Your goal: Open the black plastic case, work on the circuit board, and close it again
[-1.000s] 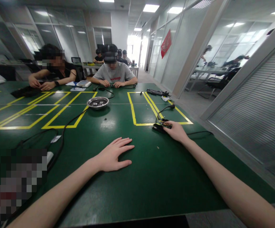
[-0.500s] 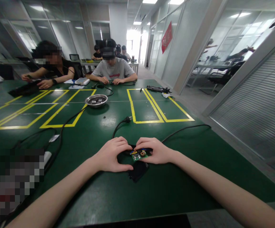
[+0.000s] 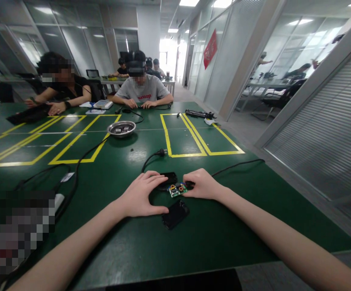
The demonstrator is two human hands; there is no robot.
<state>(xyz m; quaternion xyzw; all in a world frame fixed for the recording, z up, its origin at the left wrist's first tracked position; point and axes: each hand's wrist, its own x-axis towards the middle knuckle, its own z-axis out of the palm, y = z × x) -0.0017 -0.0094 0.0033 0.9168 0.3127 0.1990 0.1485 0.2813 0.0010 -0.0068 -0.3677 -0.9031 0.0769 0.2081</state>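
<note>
A small green circuit board with copper coils is gripped at its right end by my right hand, whose fingers are curled around that end and a black cable piece. Just behind the board lies one black plastic case half. My left hand has its thumb and fingers spread apart, the fingertips at the edge of that case half. Its thumb tip reaches the corner of a second black case piece, flat on the table in front. Whether the left fingers press on the case half, I cannot tell.
A black power plug on a cord lies beyond my hands. Another cable runs off rightward. Farther back stand a metal bowl with metal parts and a folded black tripod. Two people sit across the green table.
My right hand has drawn the circuit board slightly up, and its fingers have moved rightward off the black case half. More of both case pieces now shows. My left hand stays nearly in place.
</note>
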